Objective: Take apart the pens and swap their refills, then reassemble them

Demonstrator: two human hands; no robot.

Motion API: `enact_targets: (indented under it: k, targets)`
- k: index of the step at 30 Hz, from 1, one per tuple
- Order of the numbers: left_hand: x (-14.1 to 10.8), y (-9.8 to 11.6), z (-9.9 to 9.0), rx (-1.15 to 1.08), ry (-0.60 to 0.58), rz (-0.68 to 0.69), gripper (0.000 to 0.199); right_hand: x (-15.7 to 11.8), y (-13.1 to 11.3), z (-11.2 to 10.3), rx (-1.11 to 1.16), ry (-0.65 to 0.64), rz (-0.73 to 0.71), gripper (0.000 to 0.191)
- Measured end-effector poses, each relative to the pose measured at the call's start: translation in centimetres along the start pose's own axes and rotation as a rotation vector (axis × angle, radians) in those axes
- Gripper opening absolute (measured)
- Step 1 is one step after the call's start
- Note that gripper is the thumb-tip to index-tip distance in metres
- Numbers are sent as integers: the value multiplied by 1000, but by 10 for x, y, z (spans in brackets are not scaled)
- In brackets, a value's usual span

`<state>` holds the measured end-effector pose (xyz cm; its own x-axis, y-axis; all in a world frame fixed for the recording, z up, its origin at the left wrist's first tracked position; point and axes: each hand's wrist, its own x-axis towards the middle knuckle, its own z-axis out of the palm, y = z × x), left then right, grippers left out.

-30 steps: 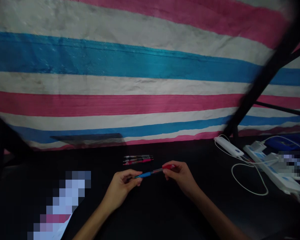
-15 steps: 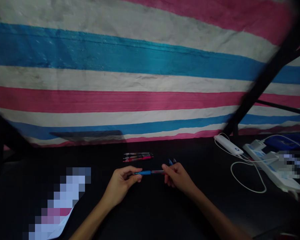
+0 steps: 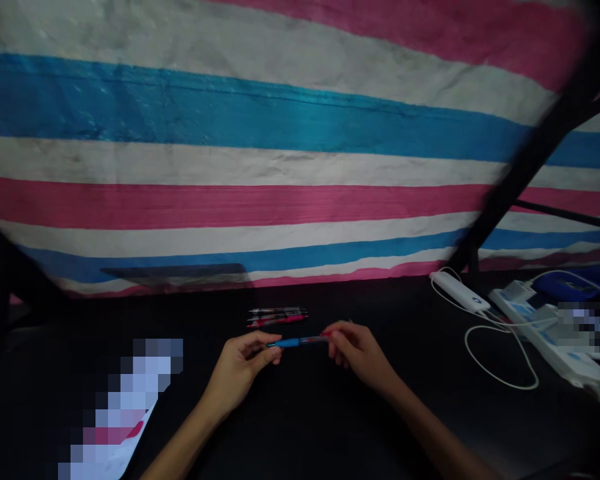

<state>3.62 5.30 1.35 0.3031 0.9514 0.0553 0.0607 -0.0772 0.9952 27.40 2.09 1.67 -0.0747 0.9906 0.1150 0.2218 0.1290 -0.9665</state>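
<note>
A pen (image 3: pixel 287 343) with a blue grip and a clear barrel lies level between my two hands, just above the black table. My left hand (image 3: pixel 240 370) pinches its blue end between thumb and fingers. At the other end, the closed fingers of my right hand (image 3: pixel 357 350) hold the barrel, where a thin reddish part shows by the fingertips. Whatever else the right palm may contain is hidden. Beyond the hands, several pens (image 3: pixel 279 317) with dark and red parts lie side by side on the table.
On the right are a white power strip (image 3: pixel 545 337), a white power bank or adapter (image 3: pixel 459 291) with a looped white cable (image 3: pixel 503 385), and a blue item (image 3: pixel 565 285). A pixelated pale sheet (image 3: pixel 135 407) lies at left. Striped sheeting (image 3: pixel 300 207) and dark frame bars (image 3: pixel 510 180) stand behind.
My right hand has turned slightly and its fingers have shifted at the pen's end. The blue and dark tips that showed behind it are now mostly hidden. The left hand keeps its pinch.
</note>
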Motion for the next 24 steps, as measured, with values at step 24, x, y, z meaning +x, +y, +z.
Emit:
enact_targets:
  k: [24]
  targets:
    - [3, 1, -4, -79, 4, -21, 19, 0, 0, -5, -223, 21, -159, 19]
